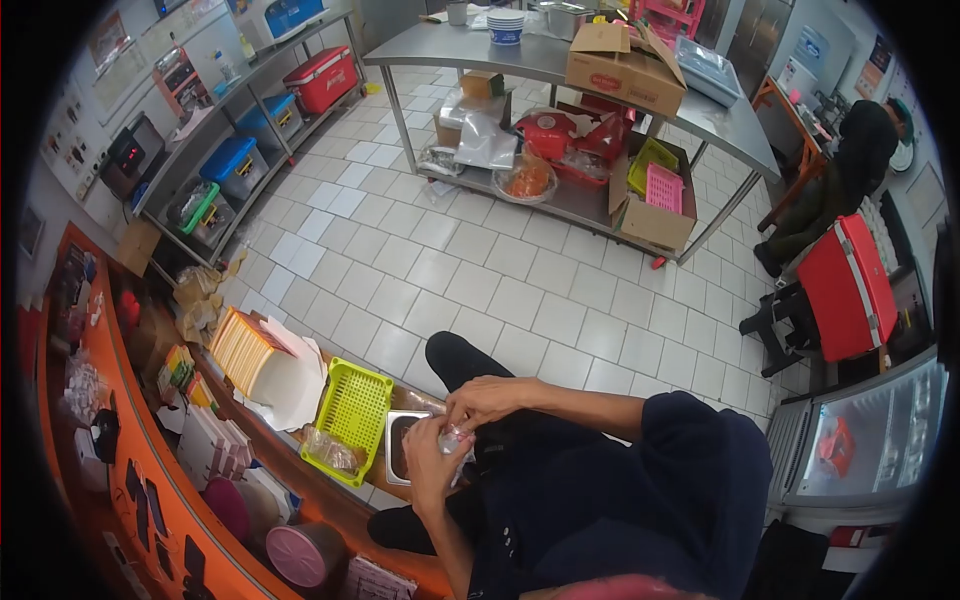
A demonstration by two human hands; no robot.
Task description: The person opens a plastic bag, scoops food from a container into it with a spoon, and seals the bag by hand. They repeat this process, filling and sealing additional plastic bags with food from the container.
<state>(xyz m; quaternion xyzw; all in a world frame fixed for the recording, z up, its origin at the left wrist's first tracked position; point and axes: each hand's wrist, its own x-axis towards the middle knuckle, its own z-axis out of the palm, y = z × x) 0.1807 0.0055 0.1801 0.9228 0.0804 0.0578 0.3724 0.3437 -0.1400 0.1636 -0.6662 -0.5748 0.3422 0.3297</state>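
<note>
Over my lap, my left hand (pixel 432 458) and my right hand (pixel 483 400) meet, fingers pinched around a small clear plastic bag (pixel 456 438). What the bag contains is too small to make out. Just beyond my left hand lies a metal tray (pixel 389 462), partly covered by that hand, with something dark inside. Beside the tray is a lime-green plastic basket (pixel 347 408), which has clear plastic bags (pixel 333 452) in its near end.
A stack of orange-edged paper or cards (pixel 250 350) lies past the basket. An orange counter (pixel 150 490) curves along the left. Across the tiled floor stands a steel table (pixel 450 48) bearing a cardboard box (pixel 625 75). Another person (pixel 865 140) and a red cooler (pixel 850 285) are at right.
</note>
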